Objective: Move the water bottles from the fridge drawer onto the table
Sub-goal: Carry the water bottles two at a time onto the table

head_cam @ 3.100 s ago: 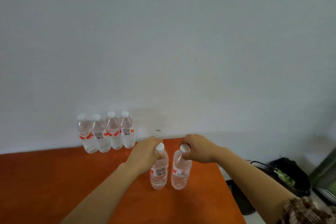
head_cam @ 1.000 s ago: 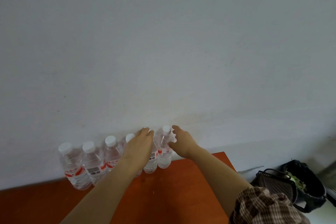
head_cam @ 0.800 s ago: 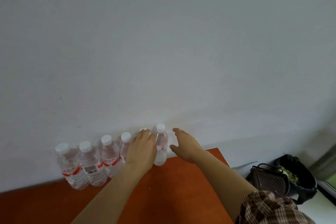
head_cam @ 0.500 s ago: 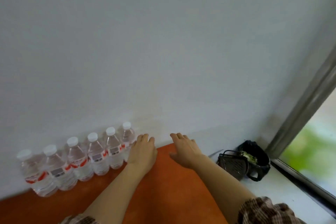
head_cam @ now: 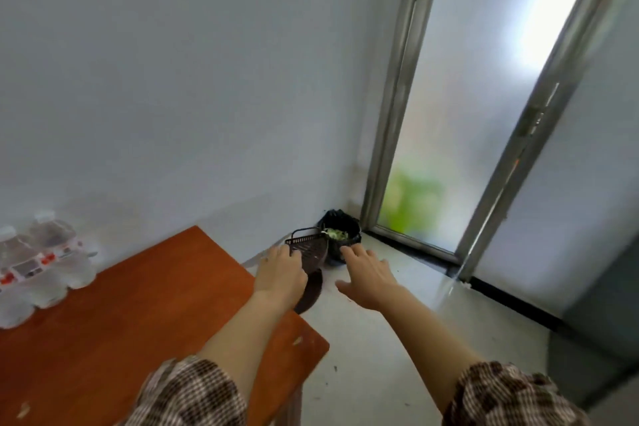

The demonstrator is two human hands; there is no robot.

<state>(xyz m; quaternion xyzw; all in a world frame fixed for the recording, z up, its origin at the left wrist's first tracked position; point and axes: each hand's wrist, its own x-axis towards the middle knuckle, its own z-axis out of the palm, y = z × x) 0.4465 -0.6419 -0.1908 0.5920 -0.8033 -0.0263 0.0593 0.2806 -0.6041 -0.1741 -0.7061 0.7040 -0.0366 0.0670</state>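
Left hand [head_cam: 281,275] and right hand [head_cam: 368,278], relaxed and empty, hover past the table [head_cam: 138,304], water bottles [head_cam: 45,263] well apart leftward.

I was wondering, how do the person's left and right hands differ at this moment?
The left hand hangs by the orange table's far corner, overlapping the dark basket in view; the right hand reaches out over the pale floor. The left hand's fingers lie close together, while the right hand's are spread with the thumb out. Both are palm down, open and hold nothing.
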